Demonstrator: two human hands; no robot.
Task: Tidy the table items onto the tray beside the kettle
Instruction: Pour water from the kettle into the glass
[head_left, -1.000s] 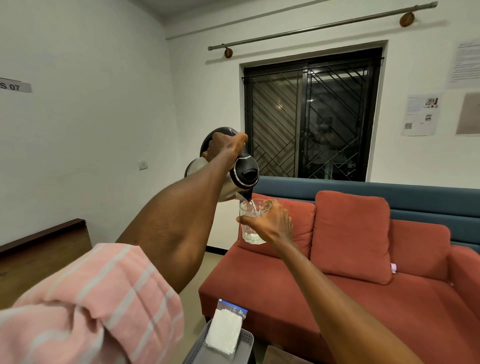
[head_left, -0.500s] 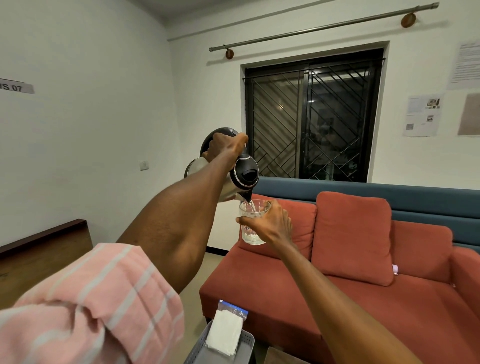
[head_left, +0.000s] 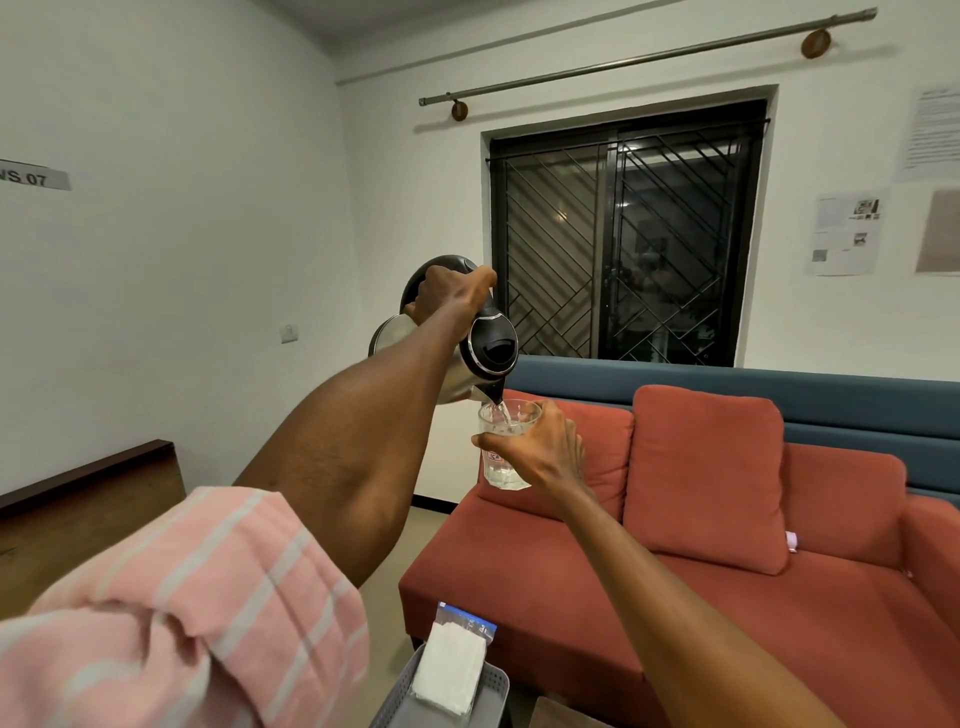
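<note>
1. White walls, a barred dark window (head_left: 626, 234) and a red sofa (head_left: 675, 545) frame the scene; no surface shows in full, only the corner of a grey tray (head_left: 493, 691) at the bottom edge.
2. At the centre a metal kettle (head_left: 467, 358) is tipped spout-down over a clear glass (head_left: 501, 447), a thin stream of water running in; the glass looks partly filled.
3. The left hand (head_left: 449, 293) is clenched round the kettle's black handle; the right hand (head_left: 545, 447) wraps the glass from its right side.
4. Both are held in mid-air above the sofa's left end, well apart from the tray, which holds a bagged white packet (head_left: 451, 670).
5. Risks, as I judge them: the spout sits just above the rim, so a small wobble would send water onto the cushions, and overfilling would run over the fingers.
6. Open air lies all round the raised arms; the tray's free room is mostly out of view, so whether the glass fits beside the packet I cannot tell.
</note>
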